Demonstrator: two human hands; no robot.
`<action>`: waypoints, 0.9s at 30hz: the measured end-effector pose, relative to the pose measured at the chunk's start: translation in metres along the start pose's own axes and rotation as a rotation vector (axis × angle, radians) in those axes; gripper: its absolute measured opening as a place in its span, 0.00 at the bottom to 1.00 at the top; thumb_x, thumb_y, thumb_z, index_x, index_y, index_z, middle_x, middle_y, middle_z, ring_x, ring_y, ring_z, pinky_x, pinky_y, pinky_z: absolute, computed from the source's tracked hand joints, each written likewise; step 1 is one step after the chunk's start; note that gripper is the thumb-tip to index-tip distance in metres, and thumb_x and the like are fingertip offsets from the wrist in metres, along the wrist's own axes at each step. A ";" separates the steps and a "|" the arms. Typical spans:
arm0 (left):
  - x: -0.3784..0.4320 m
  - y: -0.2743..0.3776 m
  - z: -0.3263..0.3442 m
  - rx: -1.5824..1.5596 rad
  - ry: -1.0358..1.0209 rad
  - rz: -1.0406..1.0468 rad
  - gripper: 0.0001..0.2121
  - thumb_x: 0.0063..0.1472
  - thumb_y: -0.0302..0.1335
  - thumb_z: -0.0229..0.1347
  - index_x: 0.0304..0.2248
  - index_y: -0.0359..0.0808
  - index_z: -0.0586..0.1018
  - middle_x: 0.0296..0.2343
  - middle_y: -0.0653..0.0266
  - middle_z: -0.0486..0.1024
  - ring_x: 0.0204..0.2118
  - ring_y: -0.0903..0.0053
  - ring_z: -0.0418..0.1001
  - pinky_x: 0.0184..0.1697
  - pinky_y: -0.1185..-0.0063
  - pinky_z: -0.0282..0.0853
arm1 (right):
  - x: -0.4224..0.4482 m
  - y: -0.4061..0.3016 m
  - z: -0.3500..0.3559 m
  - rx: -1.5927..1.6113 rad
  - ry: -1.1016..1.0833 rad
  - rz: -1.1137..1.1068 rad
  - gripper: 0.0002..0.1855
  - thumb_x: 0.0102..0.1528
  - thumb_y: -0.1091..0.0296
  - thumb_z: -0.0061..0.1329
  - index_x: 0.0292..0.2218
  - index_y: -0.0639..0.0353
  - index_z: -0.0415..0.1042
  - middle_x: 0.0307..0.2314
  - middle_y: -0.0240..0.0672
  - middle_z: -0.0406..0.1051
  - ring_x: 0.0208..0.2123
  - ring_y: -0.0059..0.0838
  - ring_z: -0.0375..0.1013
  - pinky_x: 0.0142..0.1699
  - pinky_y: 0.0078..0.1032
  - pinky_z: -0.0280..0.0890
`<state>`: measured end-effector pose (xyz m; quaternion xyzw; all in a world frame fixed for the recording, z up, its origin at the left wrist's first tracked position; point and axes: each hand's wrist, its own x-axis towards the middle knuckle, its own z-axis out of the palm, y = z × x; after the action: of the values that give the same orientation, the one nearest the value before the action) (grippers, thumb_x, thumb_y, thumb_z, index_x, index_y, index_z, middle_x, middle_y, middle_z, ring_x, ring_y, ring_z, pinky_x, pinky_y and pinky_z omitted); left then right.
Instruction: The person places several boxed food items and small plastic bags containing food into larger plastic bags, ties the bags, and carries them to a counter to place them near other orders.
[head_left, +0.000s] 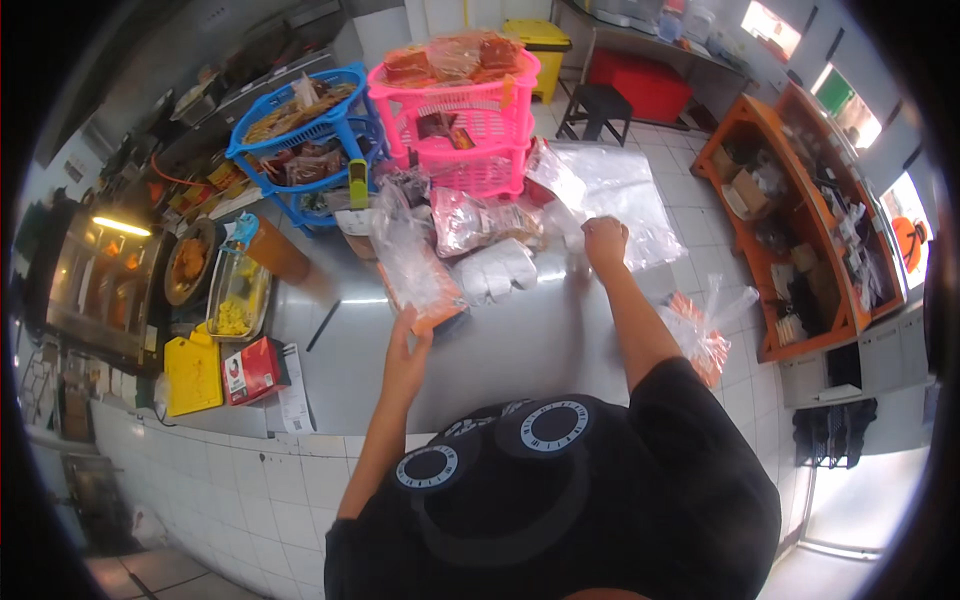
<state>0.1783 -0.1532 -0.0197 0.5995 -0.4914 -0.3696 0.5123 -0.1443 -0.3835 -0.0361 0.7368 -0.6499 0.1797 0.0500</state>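
Observation:
My left hand (405, 356) has its thumb and fingertips at the near corner of an orange packet (437, 296), which lies on the steel table under a crumpled clear plastic bag (405, 240). Farther right, my right hand (606, 244) is closed beside loose clear plastic (566, 223); whether its fingers pinch that plastic is hard to see. Large flat clear plastic sheets or bags (637, 202) spread beyond the right hand. Between the hands lies a white wrapped bundle (495, 270), with a see-through packaged item (459, 221) behind it.
Stacked blue baskets (292, 124) and pink baskets (457, 94) hold packets at the back. Leftward are an orange-brown bottle (277, 251), a glass dish of yellow food (236, 307), a yellow cutting board (193, 371), a red box (253, 371) and a black pen (322, 326). A bagged orange item (697, 334) sits right.

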 end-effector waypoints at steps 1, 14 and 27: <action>-0.012 0.001 -0.003 -0.002 -0.020 0.025 0.22 0.59 0.29 0.48 0.51 0.30 0.60 0.50 0.55 0.60 0.55 0.70 0.55 0.56 0.77 0.48 | 0.009 -0.001 -0.004 0.120 -0.169 0.029 0.11 0.46 0.66 0.46 0.33 0.55 0.71 0.30 0.39 0.72 0.35 0.37 0.71 0.44 0.36 0.61; -0.068 0.012 -0.004 -0.274 -0.042 -0.329 0.19 0.57 0.25 0.49 0.49 0.33 0.62 0.43 0.57 0.66 0.44 0.76 0.65 0.47 0.80 0.59 | -0.063 -0.110 -0.044 0.705 -1.017 -0.476 0.11 0.51 0.67 0.44 0.34 0.61 0.71 0.27 0.37 0.71 0.29 0.32 0.71 0.34 0.29 0.65; -0.100 0.024 -0.012 -0.265 0.119 -0.508 0.18 0.59 0.26 0.47 0.48 0.31 0.63 0.43 0.56 0.66 0.44 0.73 0.65 0.49 0.77 0.58 | 0.007 0.096 0.011 0.032 -0.279 0.701 0.21 0.42 0.57 0.54 0.35 0.62 0.71 0.37 0.44 0.70 0.40 0.42 0.70 0.43 0.32 0.66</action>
<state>0.1607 -0.0534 0.0005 0.6518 -0.2423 -0.5112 0.5051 -0.2348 -0.4079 -0.0589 0.4879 -0.8602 0.0937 -0.1150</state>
